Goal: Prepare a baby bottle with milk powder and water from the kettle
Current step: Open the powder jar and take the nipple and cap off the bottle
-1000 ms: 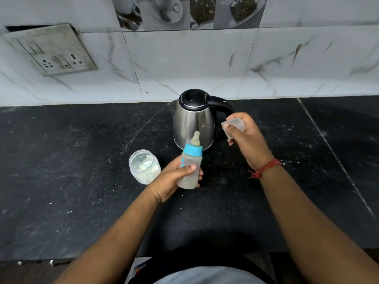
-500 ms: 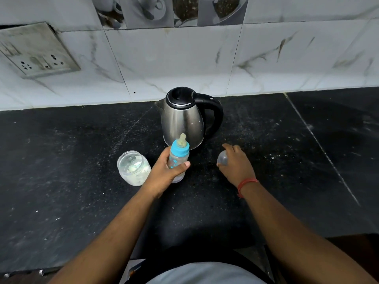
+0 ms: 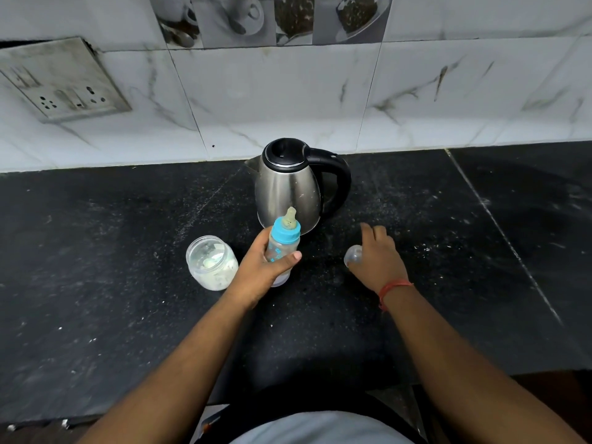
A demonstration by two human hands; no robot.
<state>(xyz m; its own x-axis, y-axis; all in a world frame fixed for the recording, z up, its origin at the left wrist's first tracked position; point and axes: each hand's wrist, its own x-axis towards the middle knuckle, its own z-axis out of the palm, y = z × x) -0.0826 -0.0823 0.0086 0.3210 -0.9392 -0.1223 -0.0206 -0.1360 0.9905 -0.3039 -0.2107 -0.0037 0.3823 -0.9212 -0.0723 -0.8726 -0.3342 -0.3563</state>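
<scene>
**Bottle in hand, cap down on the counter**

Left hand (image 3: 261, 270) is wrapped around the baby bottle (image 3: 282, 248), upright on the black countertop (image 3: 96, 283). Right hand (image 3: 378, 257) rests loose-fingered on the clear cap (image 3: 352, 255). Open powder jar (image 3: 211, 265) sits left, kettle (image 3: 288, 187) behind near the back edge.

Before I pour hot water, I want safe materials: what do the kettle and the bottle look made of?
Kettle: brushed steel by its sheen, with a black, likely plastic, lid and handle. Bottle: clear body, probably plastic, blue collar, yellowish soft-looking teat.
</scene>
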